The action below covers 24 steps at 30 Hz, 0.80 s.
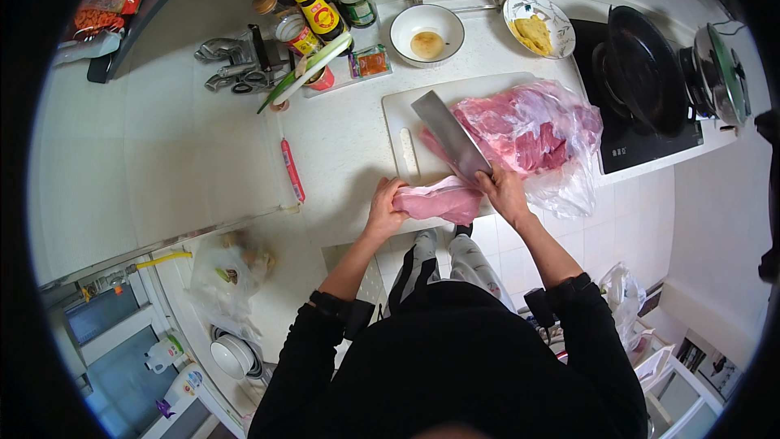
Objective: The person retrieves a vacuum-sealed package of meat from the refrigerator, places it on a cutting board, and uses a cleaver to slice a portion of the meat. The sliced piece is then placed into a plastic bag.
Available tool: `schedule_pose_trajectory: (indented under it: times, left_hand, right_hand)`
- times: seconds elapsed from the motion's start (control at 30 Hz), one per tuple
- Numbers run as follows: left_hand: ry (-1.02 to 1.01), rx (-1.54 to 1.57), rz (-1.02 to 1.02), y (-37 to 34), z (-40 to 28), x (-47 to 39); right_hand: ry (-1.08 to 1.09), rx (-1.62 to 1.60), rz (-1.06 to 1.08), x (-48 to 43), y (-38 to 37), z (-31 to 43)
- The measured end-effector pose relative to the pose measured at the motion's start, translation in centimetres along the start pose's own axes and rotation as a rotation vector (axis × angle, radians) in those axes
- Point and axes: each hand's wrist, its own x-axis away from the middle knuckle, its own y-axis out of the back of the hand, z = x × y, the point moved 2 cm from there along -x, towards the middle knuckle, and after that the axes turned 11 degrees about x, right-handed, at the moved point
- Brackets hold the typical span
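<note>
My left hand grips the left end of a long strip of raw pink meat at the counter's front edge. With my right hand I hold a broad steel cleaver; its blade points up and left over a white cutting board. The cleaver's handle is hidden in my fingers. A large piece of raw meat, partly wrapped in a clear plastic bag, lies on the board's right side, close beside the blade. Whether the blade touches the meat, I cannot tell.
Behind the board stand a white bowl with brownish liquid and a patterned plate with yellow food. A black pan is on the cooktop at right. Bottles, a green onion and a red-wrapped stick are at left.
</note>
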Motion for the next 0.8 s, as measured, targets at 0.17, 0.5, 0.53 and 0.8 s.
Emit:
schedule_pose_trajectory:
  times: [0.17,0.5,0.53,0.8]
  left_hand:
    - [-0.006,-0.036,0.015,0.0,-0.3,0.0]
    - [-0.019,-0.023,0.011,-0.1,0.3,-0.4]
    - [-0.023,-0.017,0.020,0.0,0.3,-0.3]
    - [-0.069,-0.023,0.007,0.4,-1.2,1.1]
  right_hand:
    - [0.095,0.136,-0.007,0.7,-1.0,-0.6]
    - [0.157,0.262,0.048,-0.2,-1.6,0.3]
    - [0.164,0.280,0.050,-0.5,-2.0,1.0]
    - [0.071,0.160,0.015,-2.8,-3.6,2.7]
